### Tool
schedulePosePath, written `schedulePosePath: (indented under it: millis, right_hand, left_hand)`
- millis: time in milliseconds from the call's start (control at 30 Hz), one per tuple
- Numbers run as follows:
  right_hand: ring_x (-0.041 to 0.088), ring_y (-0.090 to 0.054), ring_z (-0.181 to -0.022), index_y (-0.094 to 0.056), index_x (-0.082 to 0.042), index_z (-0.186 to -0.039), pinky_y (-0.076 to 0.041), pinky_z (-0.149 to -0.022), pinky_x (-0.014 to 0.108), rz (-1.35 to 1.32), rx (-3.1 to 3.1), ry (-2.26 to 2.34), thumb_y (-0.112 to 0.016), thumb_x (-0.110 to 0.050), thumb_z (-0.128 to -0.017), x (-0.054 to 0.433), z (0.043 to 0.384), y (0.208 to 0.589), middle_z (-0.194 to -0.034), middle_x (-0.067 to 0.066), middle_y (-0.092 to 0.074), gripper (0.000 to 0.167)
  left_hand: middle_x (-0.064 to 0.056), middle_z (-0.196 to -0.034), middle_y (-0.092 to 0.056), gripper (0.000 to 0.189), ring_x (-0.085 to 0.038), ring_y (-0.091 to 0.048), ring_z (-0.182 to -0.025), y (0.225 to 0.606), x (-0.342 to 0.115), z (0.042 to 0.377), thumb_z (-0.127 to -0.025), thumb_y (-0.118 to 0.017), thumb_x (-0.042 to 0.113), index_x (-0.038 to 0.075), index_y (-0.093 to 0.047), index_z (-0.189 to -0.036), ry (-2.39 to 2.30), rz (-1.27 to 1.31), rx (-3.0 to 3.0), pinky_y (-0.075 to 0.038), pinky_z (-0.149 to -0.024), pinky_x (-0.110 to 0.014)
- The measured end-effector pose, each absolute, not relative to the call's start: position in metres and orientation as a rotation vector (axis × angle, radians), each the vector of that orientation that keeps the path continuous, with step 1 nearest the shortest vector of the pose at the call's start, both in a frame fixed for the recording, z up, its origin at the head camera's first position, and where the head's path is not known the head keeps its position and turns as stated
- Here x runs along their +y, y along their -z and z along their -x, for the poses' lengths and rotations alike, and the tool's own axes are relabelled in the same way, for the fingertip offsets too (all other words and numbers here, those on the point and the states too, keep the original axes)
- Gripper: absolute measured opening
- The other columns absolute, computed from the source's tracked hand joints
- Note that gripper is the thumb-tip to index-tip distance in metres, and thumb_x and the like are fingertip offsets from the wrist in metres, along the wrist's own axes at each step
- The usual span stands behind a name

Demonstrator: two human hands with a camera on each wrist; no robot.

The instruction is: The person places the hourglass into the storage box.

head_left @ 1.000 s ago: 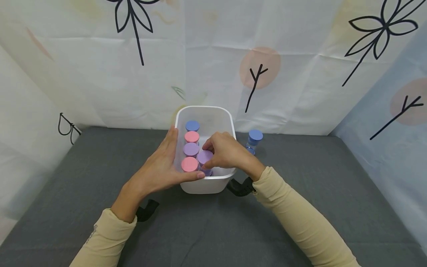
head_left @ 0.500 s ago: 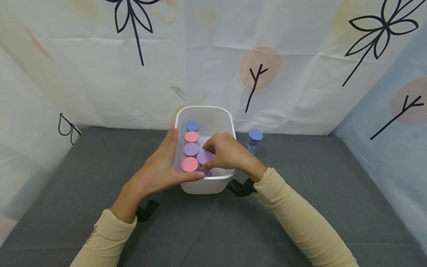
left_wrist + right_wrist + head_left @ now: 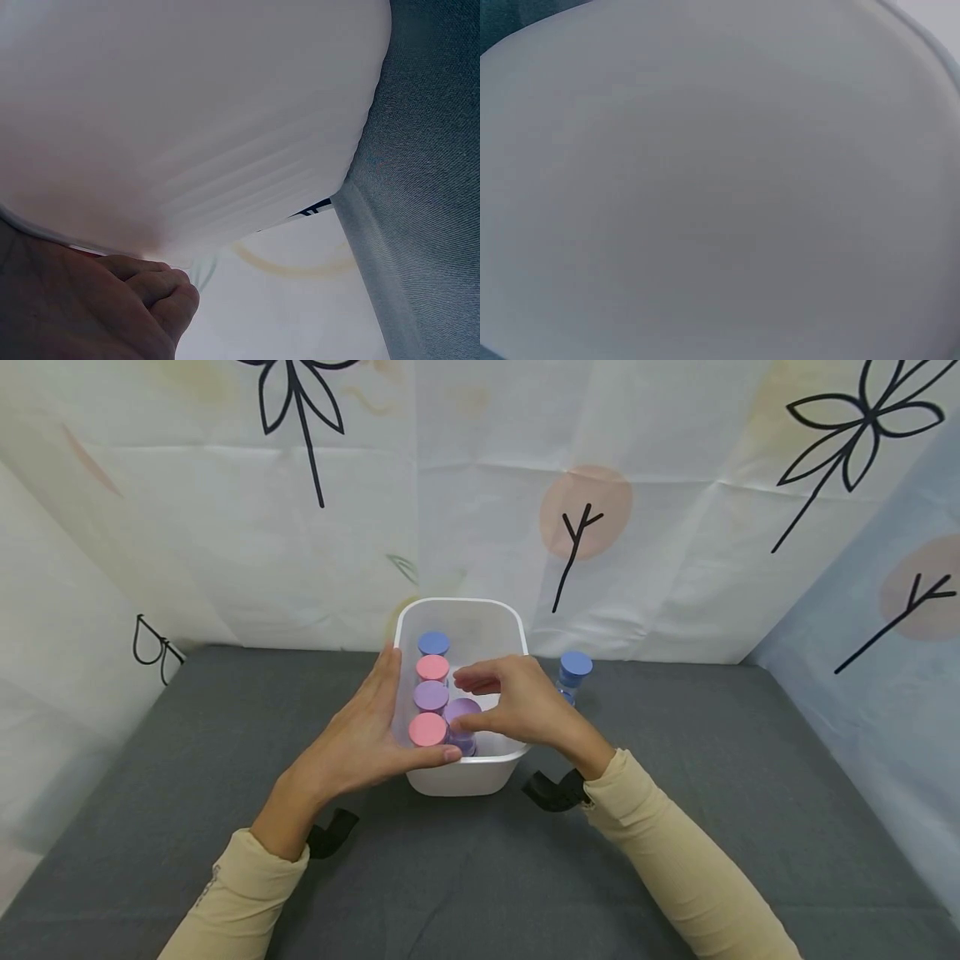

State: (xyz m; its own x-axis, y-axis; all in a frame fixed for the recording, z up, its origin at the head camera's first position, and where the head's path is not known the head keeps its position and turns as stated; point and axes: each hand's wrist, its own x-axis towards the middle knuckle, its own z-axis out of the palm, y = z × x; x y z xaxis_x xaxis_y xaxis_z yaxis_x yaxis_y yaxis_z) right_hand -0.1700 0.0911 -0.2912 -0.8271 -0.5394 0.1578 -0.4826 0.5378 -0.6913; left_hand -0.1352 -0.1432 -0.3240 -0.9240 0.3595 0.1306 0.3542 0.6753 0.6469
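In the head view a white plastic bin holds several small clear bottles with coloured caps. A column along its left side has a blue cap, a pink cap, a purple cap and a nearer pink cap. Beside the near pink one stands another purple-capped bottle. My right hand is over the bin, fingers spread from the thumb, which overlaps that purple cap. My left hand rests along the bin's left side, its straight thumb lying across the front rim.
Right of the bin, a blue-capped bottle stands on the dark grey cloth, with more blue partly hidden by my right wrist. A printed fabric backdrop rises behind the table. The bin's white wall fills the right wrist view.
My right hand has let go of the purple-capped bottle, its fingers parting and the hand shifting slightly right. That bottle stays in the bin; my left hand keeps its place.
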Motion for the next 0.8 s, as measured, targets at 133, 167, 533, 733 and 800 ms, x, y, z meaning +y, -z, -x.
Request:
schedulePosePath:
  millis: [133, 167, 533, 733, 800]
  right_hand:
    - [0.023, -0.071, -0.106, -0.072, 0.003, -0.121, -0.054, -0.094, 0.034, 0.93, 2.614, 1.426, -0.091, -0.012, -0.076, 0.096, 0.169, 0.297, -0.115, 0.011, -0.074, 0.051]
    - [0.022, -0.071, -0.105, -0.072, 0.003, -0.12, -0.054, -0.094, 0.034, 0.93, 2.59, 1.489, -0.091, -0.01, -0.076, 0.097, 0.169, 0.298, -0.114, 0.011, -0.074, 0.05]
    - [0.02, -0.069, -0.112, -0.07, 0.001, -0.125, -0.054, -0.094, 0.032, 0.872, 2.437, 1.848, -0.086, -0.004, -0.079, 0.112, 0.156, 0.301, -0.12, 0.012, -0.072, 0.049]
    - [0.021, -0.069, -0.111, -0.068, 0.005, -0.126, -0.055, -0.093, 0.033, 0.837, 2.449, 1.94, -0.084, 0.002, -0.079, 0.123, 0.148, 0.3, -0.12, 0.015, -0.071, 0.05]
    - [0.022, -0.07, -0.11, -0.068, 0.005, -0.125, -0.055, -0.093, 0.034, 0.842, 2.459, 1.966, -0.084, 0.003, -0.079, 0.125, 0.148, 0.299, -0.119, 0.015, -0.071, 0.049]
  left_hand:
    - [0.003, -0.169, 0.011, 0.137, -0.025, -0.004, -0.155, 0.324, -0.143, 0.135, -0.072, -0.077, 0.074, 0.021, 0.012, -0.162, -1.107, -0.605, 2.864, -0.024, -0.115, -0.064]
    - [0.003, -0.169, 0.011, 0.137, -0.025, -0.005, -0.155, 0.324, -0.143, 0.135, -0.072, -0.077, 0.074, 0.022, 0.013, -0.162, -1.107, -0.606, 2.864, -0.024, -0.115, -0.064]
    - [0.004, -0.169, 0.008, 0.135, -0.024, -0.009, -0.154, 0.325, -0.142, 0.136, -0.073, -0.078, 0.072, 0.028, 0.014, -0.161, -1.145, -0.63, 2.854, -0.026, -0.114, -0.063]
    - [0.003, -0.169, 0.004, 0.136, -0.024, -0.011, -0.154, 0.325, -0.142, 0.137, -0.072, -0.079, 0.071, 0.027, 0.012, -0.162, -1.149, -0.645, 2.864, -0.027, -0.114, -0.063]
    - [0.003, -0.169, 0.003, 0.136, -0.024, -0.012, -0.153, 0.325, -0.142, 0.137, -0.071, -0.079, 0.071, 0.026, 0.011, -0.162, -1.144, -0.644, 2.869, -0.027, -0.114, -0.062]
